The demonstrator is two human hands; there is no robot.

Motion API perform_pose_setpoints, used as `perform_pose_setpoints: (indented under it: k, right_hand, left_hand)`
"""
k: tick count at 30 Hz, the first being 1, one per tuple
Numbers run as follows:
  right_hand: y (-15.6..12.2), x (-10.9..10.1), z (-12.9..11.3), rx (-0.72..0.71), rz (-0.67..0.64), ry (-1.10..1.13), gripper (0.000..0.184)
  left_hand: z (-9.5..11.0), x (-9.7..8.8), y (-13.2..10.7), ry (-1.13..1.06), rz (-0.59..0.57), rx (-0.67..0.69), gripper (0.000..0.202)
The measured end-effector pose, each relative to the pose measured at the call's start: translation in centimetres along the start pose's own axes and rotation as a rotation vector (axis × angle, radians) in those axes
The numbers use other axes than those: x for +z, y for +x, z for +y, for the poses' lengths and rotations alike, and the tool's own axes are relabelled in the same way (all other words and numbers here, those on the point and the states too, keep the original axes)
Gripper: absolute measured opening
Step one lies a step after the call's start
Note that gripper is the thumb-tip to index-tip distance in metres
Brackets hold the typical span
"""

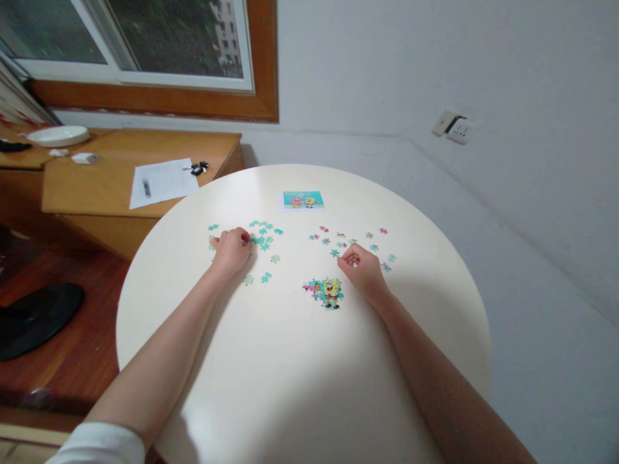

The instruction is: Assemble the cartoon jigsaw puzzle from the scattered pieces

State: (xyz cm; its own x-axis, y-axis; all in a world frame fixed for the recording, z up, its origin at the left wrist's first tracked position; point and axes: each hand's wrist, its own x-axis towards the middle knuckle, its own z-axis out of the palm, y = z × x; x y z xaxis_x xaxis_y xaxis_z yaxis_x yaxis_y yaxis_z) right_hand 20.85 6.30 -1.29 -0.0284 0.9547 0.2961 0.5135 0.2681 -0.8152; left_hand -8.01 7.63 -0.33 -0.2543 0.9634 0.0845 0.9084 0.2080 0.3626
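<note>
My left hand rests on a round cream table, fingers curled in a pinch on a teal puzzle piece at the edge of a scatter of teal pieces. My right hand is loosely fisted just right of a partly joined cartoon puzzle section; what its fingers hold, if anything, is hidden. Pink and mixed loose pieces lie beyond it. A small reference picture lies at the far side of the table.
A wooden desk stands to the left with a printed sheet, keys and a white dish. A window is above it. A wall socket sits at right. A dark round base lies on the floor.
</note>
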Motion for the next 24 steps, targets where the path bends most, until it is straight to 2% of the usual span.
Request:
perform_pose_setpoints:
  k: [4, 10, 15, 20, 24]
  right_hand:
    - [0.01, -0.01, -0.03, -0.001, 0.007, 0.013, 0.016]
    - [-0.06, 0.11, 0.21, -0.001, 0.015, 0.023, 0.016]
    - [-0.08, 0.10, 0.41, -0.004, 0.011, 0.017, 0.016]
    - [-0.09, 0.07, 0.40, -0.008, 0.019, 0.011, 0.017]
    - [-0.09, 0.07, 0.24, -0.004, 0.017, 0.008, 0.017]
  left_hand:
    - [0.21, -0.35, -0.19, -0.048, 0.014, 0.011, 0.017]
    - [0.34, -0.32, -0.30, -0.207, 0.105, 0.073, 0.036]
    - [0.33, -0.17, -0.05, -0.272, 0.141, 0.127, 0.037]
    - [0.04, -0.54, 0.15, -0.247, 0.139, 0.068, 0.039]
    - [0.02, -0.89, 0.05, -0.214, 0.075, -0.010, 0.039]
